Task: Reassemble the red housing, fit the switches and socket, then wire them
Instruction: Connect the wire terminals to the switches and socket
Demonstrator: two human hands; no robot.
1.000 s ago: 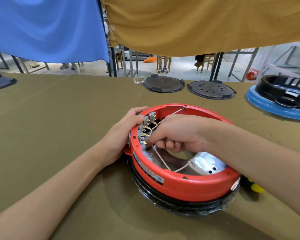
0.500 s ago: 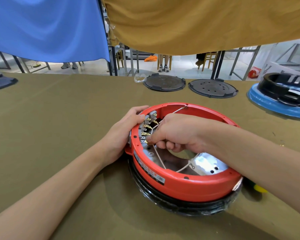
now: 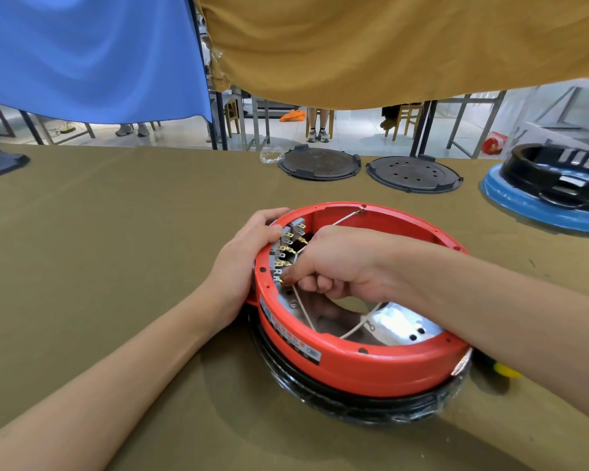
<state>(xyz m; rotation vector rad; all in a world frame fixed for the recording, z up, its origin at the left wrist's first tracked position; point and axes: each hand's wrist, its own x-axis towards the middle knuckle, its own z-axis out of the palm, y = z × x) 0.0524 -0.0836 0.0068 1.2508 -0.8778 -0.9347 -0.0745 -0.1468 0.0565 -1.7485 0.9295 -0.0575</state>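
Nearest, red housing [image 3: 354,365] seen assembled, seated on black base [image 3: 354,402] on table [image 3: 116,232]. Wiring judged under way: white wire [image 3: 303,311] pinched by right hand [image 3: 337,266] at lowest terminal. Switches [image 3: 288,246] fitted in wall, steadied by left hand [image 3: 249,246] gripping rim. Other terminals bare. Socket not made out.

Counting from here: 1 red housing [image 3: 354,365], 2 hands on it, left [image 3: 249,253] & right [image 3: 337,263], 2 dark round lids [image 3: 320,163] [image 3: 413,174] at the back, 1 blue-rimmed unit [image 3: 538,205], 2 hanging cloths, blue [image 3: 89,52] & tan [image 3: 388,45].

Right hand [image 3: 334,263] perhaps slightly lower
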